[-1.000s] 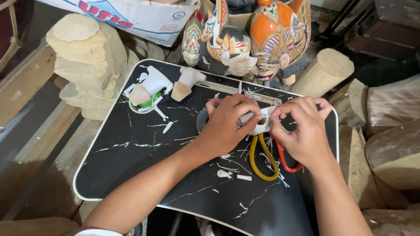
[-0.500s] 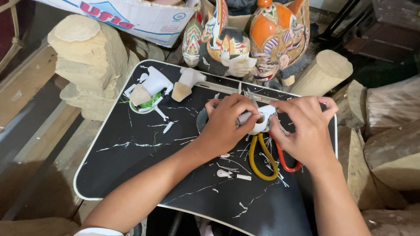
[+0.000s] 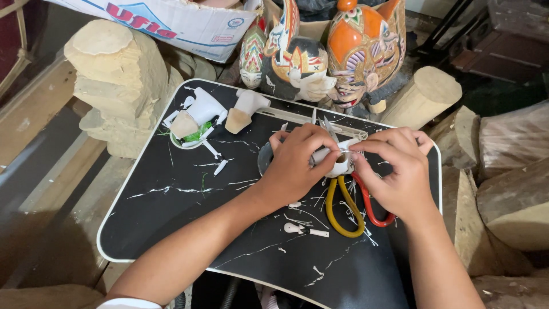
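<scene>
Two hands work over the black tray (image 3: 171, 229) in front of me, and I count from the near edge outward. Nearest lies one small white spoon-shaped scrap (image 3: 303, 230) among thin white shavings. Beyond it sit two loop handles side by side, one yellow loop (image 3: 343, 212) and one red loop (image 3: 372, 206), both running up under my hands; I cannot tell what tool they belong to.

Above them, my left hand (image 3: 297, 163) and my right hand (image 3: 394, 171) meet on one small white carved piece (image 3: 341, 163). The left fingers are curled closed around its left side, thumb beneath. The right fingers are pinched together on its right edge and top, so the piece sits between the two sets of fingertips, held just above the tray's middle, over the loops.

Farther left on the tray I count one white carved form with green leaves (image 3: 197, 117) and one white-and-tan cone-shaped piece (image 3: 243, 109).

Past the tray's far rim stand three painted wooden masks (image 3: 360, 51), close together. One pale rough-cut wood block (image 3: 114, 74) stands at far left, one cut log (image 3: 423, 100) at right, and one cardboard box (image 3: 171, 23) at the back.
</scene>
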